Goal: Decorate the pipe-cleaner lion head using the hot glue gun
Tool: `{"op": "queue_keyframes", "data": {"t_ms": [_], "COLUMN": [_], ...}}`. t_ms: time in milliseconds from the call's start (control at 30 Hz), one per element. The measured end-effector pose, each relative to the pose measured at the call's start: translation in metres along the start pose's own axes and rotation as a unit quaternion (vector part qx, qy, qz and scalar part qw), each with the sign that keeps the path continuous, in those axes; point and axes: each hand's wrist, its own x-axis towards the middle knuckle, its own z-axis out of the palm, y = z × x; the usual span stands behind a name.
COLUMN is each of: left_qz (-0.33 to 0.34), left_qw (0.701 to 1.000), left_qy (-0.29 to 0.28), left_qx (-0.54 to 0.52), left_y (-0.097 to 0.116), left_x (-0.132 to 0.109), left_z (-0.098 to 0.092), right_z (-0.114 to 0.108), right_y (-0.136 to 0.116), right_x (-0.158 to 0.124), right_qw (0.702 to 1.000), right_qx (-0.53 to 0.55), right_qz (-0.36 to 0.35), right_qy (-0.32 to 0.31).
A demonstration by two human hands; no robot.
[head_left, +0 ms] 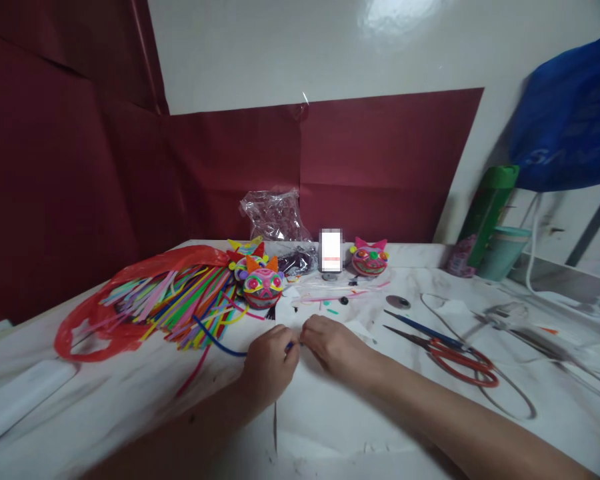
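My left hand (271,363) is closed around a blue strip (217,342), whose free part curves out to the left toward the pile of colourful strips (185,303). The strip's other end shows as a small blue bit between my fingers. Close beside it, my right hand (333,343) has its fingers pinched together at that end; what they hold is too small to make out. Both hands are over white paper (325,420). Just beyond them sits a decorated animal head (261,283) with orange ears and pink eyes.
Orange-handled scissors (463,363) and a tangled cord lie at the right. Another decorated head (369,257), a blurred white card (331,250) and clear plastic (275,213) stand behind. A red bag (130,267) wraps the strips; a green cup (504,253) stands back right.
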Motion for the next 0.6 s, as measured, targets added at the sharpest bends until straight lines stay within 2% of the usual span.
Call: {"op": "queue_keyframes", "data": {"t_ms": [33, 100, 200, 267, 367, 433, 500, 533, 600], "left_qz": [-0.014, -0.070, -0.164, -0.190, -0.198, -0.200, -0.201, -0.201, -0.201], "left_qw": [1.000, 0.995, 0.966, 0.949, 0.940, 0.940, 0.942, 0.943, 0.946], "left_qy": [0.004, 0.015, 0.025, 0.012, -0.009, -0.011, -0.010, -0.011, -0.014], "left_qx": [-0.011, -0.074, -0.199, -0.250, -0.276, -0.276, -0.269, -0.264, -0.255], "left_y": [0.001, 0.002, 0.003, 0.001, -0.001, -0.001, 0.002, 0.003, 0.005], "left_x": [0.001, 0.003, 0.007, 0.008, 0.008, 0.008, 0.008, 0.008, 0.008], "left_z": [0.000, -0.001, -0.001, 0.000, 0.003, 0.003, 0.003, 0.002, 0.001], "right_z": [0.000, 0.000, 0.003, 0.007, 0.015, 0.020, 0.020, 0.019, 0.014], "right_y": [0.001, 0.002, 0.004, 0.003, 0.000, -0.002, -0.003, -0.004, -0.004], "right_x": [0.000, 0.003, 0.007, 0.009, 0.009, 0.008, 0.007, 0.006, 0.005], "right_qw": [1.000, 0.986, 0.910, 0.862, 0.827, 0.824, 0.837, 0.851, 0.901], "right_qx": [0.022, 0.121, 0.305, 0.396, 0.457, 0.459, 0.439, 0.419, 0.337], "right_qz": [0.019, 0.108, 0.258, 0.294, 0.301, 0.302, 0.295, 0.287, 0.244], "right_qy": [0.004, 0.050, 0.108, 0.115, 0.128, 0.137, 0.139, 0.137, 0.126]}}
